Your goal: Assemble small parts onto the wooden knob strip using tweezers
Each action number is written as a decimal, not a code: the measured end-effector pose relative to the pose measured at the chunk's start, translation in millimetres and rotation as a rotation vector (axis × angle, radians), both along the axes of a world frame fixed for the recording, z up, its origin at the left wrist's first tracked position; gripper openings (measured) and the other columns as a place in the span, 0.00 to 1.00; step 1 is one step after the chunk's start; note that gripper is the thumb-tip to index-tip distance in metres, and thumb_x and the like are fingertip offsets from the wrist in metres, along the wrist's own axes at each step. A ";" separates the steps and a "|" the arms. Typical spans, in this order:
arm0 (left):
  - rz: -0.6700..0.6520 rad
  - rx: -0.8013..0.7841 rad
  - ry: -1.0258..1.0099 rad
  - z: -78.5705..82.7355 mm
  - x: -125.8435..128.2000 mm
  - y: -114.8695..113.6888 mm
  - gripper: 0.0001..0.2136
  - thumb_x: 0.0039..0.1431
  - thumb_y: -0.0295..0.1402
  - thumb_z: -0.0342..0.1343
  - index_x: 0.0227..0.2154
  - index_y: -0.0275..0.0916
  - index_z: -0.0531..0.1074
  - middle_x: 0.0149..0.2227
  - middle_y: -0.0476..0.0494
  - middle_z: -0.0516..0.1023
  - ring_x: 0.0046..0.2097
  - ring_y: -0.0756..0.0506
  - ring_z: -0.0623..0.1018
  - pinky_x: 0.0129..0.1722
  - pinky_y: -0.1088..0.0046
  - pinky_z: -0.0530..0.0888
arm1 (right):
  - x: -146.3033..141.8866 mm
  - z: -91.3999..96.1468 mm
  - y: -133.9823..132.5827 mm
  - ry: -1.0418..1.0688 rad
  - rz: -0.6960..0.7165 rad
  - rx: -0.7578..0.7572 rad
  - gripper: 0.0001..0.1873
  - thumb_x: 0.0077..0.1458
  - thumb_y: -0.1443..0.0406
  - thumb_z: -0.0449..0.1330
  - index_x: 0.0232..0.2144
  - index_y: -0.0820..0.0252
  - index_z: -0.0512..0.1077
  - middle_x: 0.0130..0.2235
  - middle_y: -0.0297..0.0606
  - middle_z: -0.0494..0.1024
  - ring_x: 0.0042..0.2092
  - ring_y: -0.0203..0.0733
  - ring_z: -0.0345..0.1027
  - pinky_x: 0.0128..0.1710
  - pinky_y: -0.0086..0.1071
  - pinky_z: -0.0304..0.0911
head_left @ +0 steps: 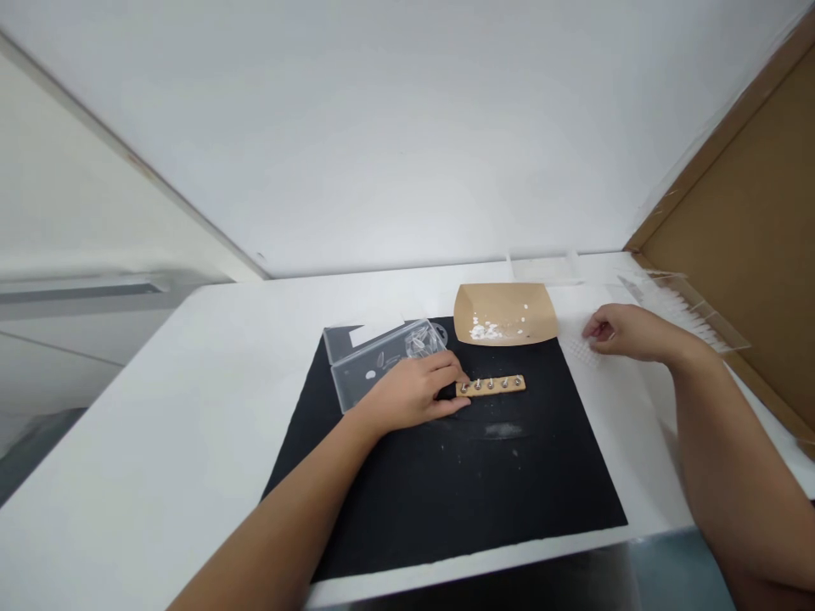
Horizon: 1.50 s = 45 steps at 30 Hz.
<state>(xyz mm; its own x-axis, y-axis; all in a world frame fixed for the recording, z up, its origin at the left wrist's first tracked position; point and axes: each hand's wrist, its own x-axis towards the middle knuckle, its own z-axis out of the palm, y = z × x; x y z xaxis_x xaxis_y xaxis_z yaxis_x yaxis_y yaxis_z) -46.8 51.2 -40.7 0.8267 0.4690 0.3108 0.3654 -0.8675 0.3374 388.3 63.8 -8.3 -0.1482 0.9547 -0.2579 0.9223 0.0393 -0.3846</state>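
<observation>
My left hand (pixel 417 390) pinches the left end of a narrow wooden strip (pixel 497 386), which carries a row of several small metal posts. The strip lies on a black mat (pixel 471 484). Over on the right, my right hand (pixel 621 331) has its fingers curled together at a whitish sheet with a dotted pattern (pixel 582 350). What those fingers hold, if anything, is too small to make out. Beside my left hand lies an open clear plastic case (pixel 356 382) with clear, nail-tip-like pieces (pixel 425 341) in it, partly covered by that hand.
A brown paper tray (pixel 506 301) with small white bits stands at the mat's back edge. Behind it is a clear, shallow box (pixel 544 269). To the right, a transparent holder with rows of white pieces (pixel 691 314) rests near a brown board (pixel 751 221). A white wall closes the back.
</observation>
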 end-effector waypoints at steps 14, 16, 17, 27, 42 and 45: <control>0.002 -0.008 -0.010 -0.5 0.8 0.4 0.12 0.72 0.42 0.57 0.45 0.39 0.76 0.44 0.42 0.79 0.32 0.51 0.76 0.30 0.75 0.72 | -4.0 -4.2 5.2 -0.030 -0.001 0.051 0.05 0.50 0.59 0.69 0.30 0.52 0.83 0.32 0.35 0.84 0.34 0.43 0.76 0.34 0.34 0.67; 0.001 -0.008 -0.013 -0.7 0.5 0.5 0.12 0.72 0.42 0.57 0.46 0.39 0.75 0.44 0.42 0.79 0.32 0.51 0.75 0.30 0.75 0.72 | -1.4 -6.2 6.2 -0.031 0.003 0.044 0.06 0.50 0.58 0.69 0.30 0.53 0.83 0.32 0.35 0.84 0.34 0.43 0.76 0.32 0.33 0.66; 0.001 -0.006 -0.013 -0.9 0.4 0.5 0.12 0.72 0.42 0.57 0.46 0.38 0.75 0.44 0.42 0.79 0.32 0.51 0.75 0.30 0.75 0.72 | -0.3 -7.2 6.6 -0.033 0.006 0.036 0.07 0.50 0.58 0.69 0.30 0.53 0.83 0.32 0.35 0.84 0.33 0.43 0.76 0.32 0.33 0.65; 0.005 0.017 0.006 -0.9 1.0 0.4 0.12 0.72 0.42 0.56 0.46 0.38 0.76 0.44 0.42 0.79 0.31 0.51 0.75 0.31 0.74 0.72 | 3.0 -8.6 3.8 -0.090 0.029 0.012 0.10 0.57 0.57 0.63 0.30 0.56 0.79 0.33 0.37 0.83 0.33 0.42 0.74 0.33 0.34 0.63; 0.005 -0.016 -0.021 -2.4 2.0 -0.3 0.11 0.72 0.41 0.56 0.45 0.39 0.76 0.44 0.42 0.80 0.32 0.51 0.76 0.31 0.75 0.72 | -24.5 14.8 -3.2 0.095 0.016 0.227 0.15 0.63 0.51 0.61 0.35 0.54 0.77 0.38 0.38 0.82 0.38 0.44 0.73 0.38 0.36 0.64; 0.003 -0.047 -0.040 -1.8 2.9 -0.5 0.11 0.71 0.41 0.58 0.45 0.38 0.76 0.44 0.42 0.80 0.32 0.51 0.76 0.31 0.74 0.73 | -48.4 25.8 -13.6 0.199 0.054 0.246 0.14 0.65 0.51 0.60 0.36 0.53 0.77 0.39 0.37 0.80 0.37 0.42 0.71 0.37 0.35 0.63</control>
<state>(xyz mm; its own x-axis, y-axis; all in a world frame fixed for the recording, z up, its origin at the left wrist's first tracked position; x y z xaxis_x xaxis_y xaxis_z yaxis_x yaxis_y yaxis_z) -43.9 50.6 -42.5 0.8129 0.4861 0.3207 0.3531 -0.8493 0.3924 339.9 50.2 17.5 -0.2243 0.9743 0.0188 0.8242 0.2000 -0.5297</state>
